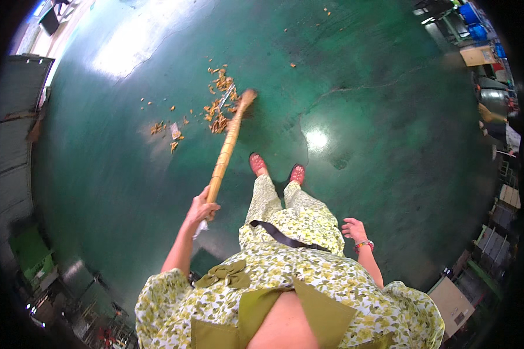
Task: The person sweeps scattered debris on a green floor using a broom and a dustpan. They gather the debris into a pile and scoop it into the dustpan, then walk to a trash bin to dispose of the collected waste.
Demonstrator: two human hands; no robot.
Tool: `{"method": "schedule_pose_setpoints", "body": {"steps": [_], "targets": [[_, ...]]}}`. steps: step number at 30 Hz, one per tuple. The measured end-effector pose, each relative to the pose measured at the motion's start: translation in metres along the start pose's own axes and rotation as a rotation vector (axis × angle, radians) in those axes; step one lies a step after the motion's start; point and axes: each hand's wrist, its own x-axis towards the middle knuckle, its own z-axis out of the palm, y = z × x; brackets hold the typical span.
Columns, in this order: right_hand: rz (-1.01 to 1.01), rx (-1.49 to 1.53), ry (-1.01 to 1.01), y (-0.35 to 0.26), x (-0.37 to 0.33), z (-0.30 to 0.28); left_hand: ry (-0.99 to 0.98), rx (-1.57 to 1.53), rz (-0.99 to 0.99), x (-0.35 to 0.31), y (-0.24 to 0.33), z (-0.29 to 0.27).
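Observation:
My left hand (202, 207) is closed around the handle end of a straw-coloured broom (222, 156). The broom slants forward and slightly right, and its blurred brush end is down at the floor, touching or right beside a scattered pile of brown curled scraps (220, 124). A thin silvery strip (227, 96) lies among those scraps. To the left of the pile is a pale crumpled piece (175, 131) with more brown bits round it. By my right hip, my right hand (354, 228) hangs with loosely bent fingers, holding nothing.
The green floor (378, 134) is shiny, with a crack and bright reflections. My red shoes (297, 173) stand just behind the pile. A grey panelled surface (14, 122) runs along the left. Blue containers (474, 22), a cardboard box (477, 56) and equipment line the right side.

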Motion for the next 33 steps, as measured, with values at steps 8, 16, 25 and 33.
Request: {"method": "schedule_pose_setpoints", "body": {"steps": [8,16,25,33], "targets": [[-0.111,-0.062,-0.037,-0.068,0.014,0.044,-0.24,0.097,-0.03,-0.026,0.054,-0.032],[-0.125,0.003,0.066,-0.057,-0.005,0.017,-0.785,-0.111,0.08,0.122,0.042,0.144],[0.148,0.161,0.199,-0.01,-0.023,-0.047,-0.818,-0.556,-0.241,0.238,0.091,0.23],[0.021,0.26,0.131,-0.053,0.047,-0.073,-0.383,-0.672,-0.197,0.211,0.152,0.095]]}}
